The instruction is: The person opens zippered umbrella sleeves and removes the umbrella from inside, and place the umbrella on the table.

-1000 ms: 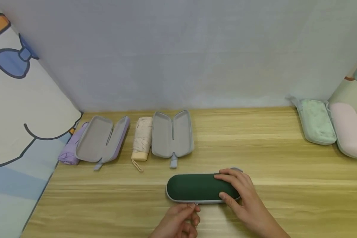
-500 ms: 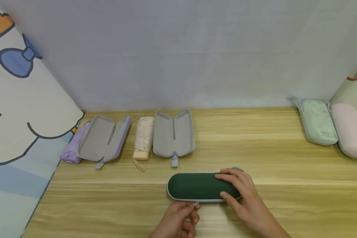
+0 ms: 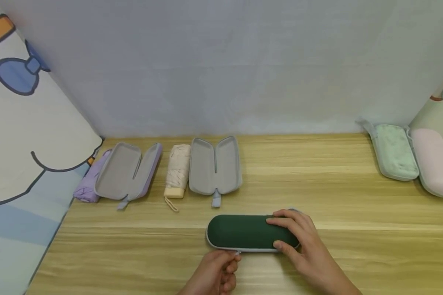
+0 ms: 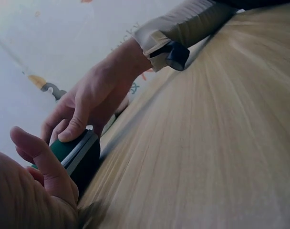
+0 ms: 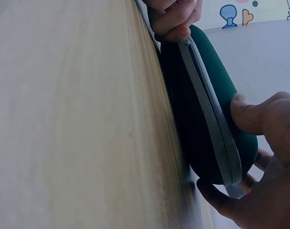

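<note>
A dark green hard zip case (image 3: 240, 231) lies closed-looking and lengthwise near the front of the table, with a grey zip band along its edge. My left hand (image 3: 212, 270) pinches the zip pull (image 3: 238, 252) at the case's near side. Over the right end of the case, my right hand (image 3: 306, 248) holds it, thumb on the near side and fingers across the top. In the right wrist view the zip band (image 5: 209, 105) runs from the left fingertips to the rounded end, where the right thumb (image 5: 250, 114) presses the green shell. The case's contents are hidden.
Farther back on the left lie an opened purple case (image 3: 119, 172), a purple folded umbrella (image 3: 90, 180), a cream folded umbrella (image 3: 177, 170) and an opened grey-lined case (image 3: 215, 168). A mint case (image 3: 396, 151) and a pink case (image 3: 435, 162) sit at the far right.
My left hand has moved slightly left along the near edge, with the zip pull between its fingers. My right hand and the green case have stayed nearly in place.
</note>
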`<action>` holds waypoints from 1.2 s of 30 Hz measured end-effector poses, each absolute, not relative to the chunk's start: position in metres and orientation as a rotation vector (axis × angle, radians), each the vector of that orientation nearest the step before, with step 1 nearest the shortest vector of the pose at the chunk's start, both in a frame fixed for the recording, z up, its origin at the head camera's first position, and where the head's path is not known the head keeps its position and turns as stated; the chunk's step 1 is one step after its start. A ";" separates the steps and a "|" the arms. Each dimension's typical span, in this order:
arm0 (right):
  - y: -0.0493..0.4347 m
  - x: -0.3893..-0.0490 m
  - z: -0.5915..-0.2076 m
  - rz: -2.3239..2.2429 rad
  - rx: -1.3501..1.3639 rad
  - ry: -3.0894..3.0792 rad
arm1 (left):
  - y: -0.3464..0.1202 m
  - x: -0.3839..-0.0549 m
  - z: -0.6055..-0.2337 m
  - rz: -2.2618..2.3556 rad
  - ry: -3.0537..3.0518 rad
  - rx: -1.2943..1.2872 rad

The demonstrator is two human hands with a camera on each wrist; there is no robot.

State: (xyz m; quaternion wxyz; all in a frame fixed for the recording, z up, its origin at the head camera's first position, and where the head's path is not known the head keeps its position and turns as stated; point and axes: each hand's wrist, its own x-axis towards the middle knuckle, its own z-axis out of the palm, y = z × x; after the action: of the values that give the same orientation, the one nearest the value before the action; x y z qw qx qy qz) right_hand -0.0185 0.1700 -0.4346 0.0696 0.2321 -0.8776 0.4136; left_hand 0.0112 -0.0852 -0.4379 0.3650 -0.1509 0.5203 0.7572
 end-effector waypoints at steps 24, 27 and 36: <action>0.168 -0.018 -0.433 1.212 0.755 -2.628 | -0.109 0.016 -0.442 2.008 1.370 -0.406; 0.169 -0.018 -0.433 1.220 0.737 -2.647 | -0.111 0.015 -0.443 2.008 1.373 -0.397; 0.172 -0.018 -0.434 1.225 0.767 -2.620 | -0.131 0.013 -0.442 1.996 1.345 -0.395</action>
State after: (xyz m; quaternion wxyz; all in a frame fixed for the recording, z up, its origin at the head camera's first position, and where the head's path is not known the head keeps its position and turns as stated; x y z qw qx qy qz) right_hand -0.0182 0.1725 -0.4343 0.0745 0.2554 -0.8732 0.4083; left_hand 0.0128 -0.1308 -0.4419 0.3439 -0.1522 0.5178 0.7684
